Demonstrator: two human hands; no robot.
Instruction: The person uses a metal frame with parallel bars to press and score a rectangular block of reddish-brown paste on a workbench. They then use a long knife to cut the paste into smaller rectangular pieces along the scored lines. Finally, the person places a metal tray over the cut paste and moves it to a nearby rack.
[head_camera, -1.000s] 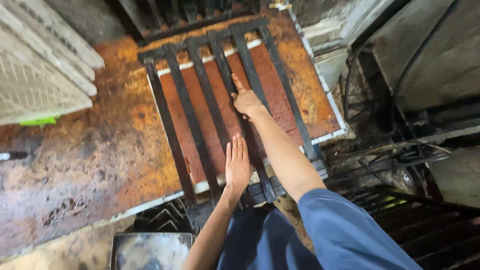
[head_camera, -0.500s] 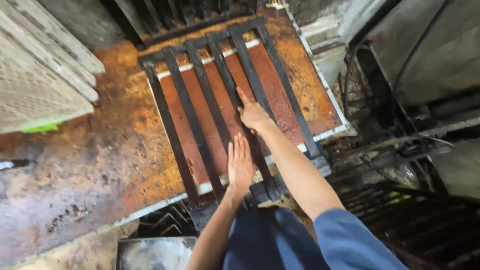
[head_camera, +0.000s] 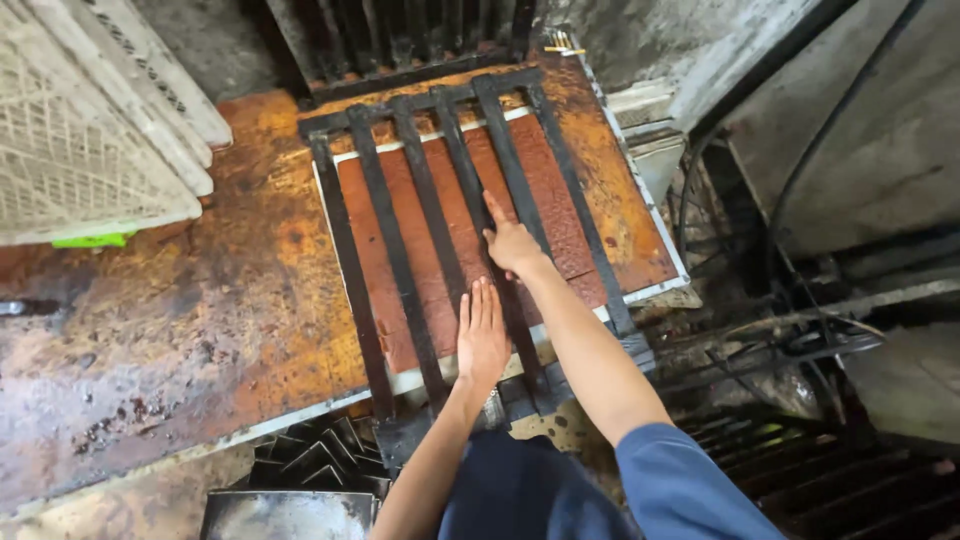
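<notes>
Both hands lie flat on a reddish-brown sheet (head_camera: 440, 250) that sits under a black barred metal frame (head_camera: 400, 230) on a rust-stained, wet workbench (head_camera: 180, 300); the work in hand looks like pressing or smoothing the sheet down through the gaps between the bars. The left hand (head_camera: 482, 335) rests palm down near the front edge of the sheet, fingers straight, close together and pointing away from the body, gripping nothing. The right hand (head_camera: 512, 243) lies further up the sheet, the arm stretched out from a blue sleeve (head_camera: 680, 480), its fingers extended along a bar and pressing, not closed around anything. Any further pressing calls for even, flat pressure within the narrow strips between bars, with fingers kept clear of the bar edges. Pale lattice crates (head_camera: 90, 130) lean at the left of the bench, well apart from the hands, and dark machinery with cables (head_camera: 800, 300) stands to the right.
</notes>
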